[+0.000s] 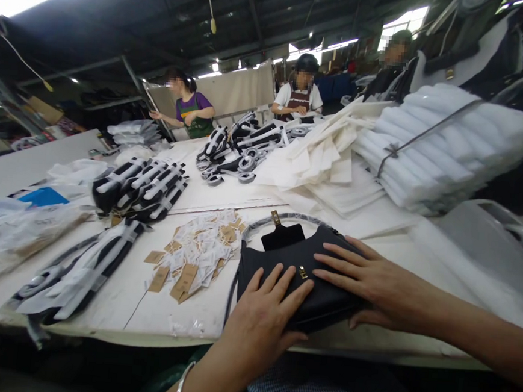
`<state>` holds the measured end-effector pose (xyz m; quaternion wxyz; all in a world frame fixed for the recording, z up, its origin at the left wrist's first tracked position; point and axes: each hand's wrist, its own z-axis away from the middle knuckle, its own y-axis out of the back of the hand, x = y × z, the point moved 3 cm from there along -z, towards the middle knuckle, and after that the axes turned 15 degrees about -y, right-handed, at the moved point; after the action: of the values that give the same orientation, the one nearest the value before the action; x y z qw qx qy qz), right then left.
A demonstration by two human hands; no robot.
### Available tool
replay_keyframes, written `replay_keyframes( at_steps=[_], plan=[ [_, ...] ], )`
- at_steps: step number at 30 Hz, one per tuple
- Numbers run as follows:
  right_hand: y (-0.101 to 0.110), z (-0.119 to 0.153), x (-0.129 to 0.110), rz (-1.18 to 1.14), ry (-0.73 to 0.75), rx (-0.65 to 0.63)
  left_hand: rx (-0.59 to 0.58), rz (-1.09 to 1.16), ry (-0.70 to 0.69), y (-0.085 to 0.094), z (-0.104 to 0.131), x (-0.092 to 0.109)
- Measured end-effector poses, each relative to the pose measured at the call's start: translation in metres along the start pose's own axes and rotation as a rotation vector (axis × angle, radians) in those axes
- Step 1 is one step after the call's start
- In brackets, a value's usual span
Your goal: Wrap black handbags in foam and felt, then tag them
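Head view shows a black handbag [300, 254] lying on the white worktable [152, 323], close to its near edge, its flap [283, 237] opened away from the person. The left hand [259, 310] presses flat on the bag's left front, fingers spread wide; the right hand [368, 280] lies likewise across its right side, fingers extended. A gold clasp [303, 273] shows between them. Just left of the bag sits a heap of brown and white hang tags [200, 254]; farther right, a tied white bundle [446, 144].
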<state>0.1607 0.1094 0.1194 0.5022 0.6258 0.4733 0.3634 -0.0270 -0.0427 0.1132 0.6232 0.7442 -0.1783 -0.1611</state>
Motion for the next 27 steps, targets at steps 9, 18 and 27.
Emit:
replay_keyframes(
  at_steps=[9, 18, 27],
  plan=[
    [-0.061, 0.004, 0.003, 0.048, -0.031, 0.11, 0.162, -0.226, -0.093, -0.062, 0.016, -0.014],
    [-0.059, 0.021, -0.007, 0.085, -0.019, 0.036, 0.184, -0.273, -0.255, -0.048, 0.019, -0.015],
    [-0.035, 0.03, -0.021, -0.267, -0.165, -0.106, 0.476, -0.424, -0.143, -0.107, 0.012, -0.001]
  ],
)
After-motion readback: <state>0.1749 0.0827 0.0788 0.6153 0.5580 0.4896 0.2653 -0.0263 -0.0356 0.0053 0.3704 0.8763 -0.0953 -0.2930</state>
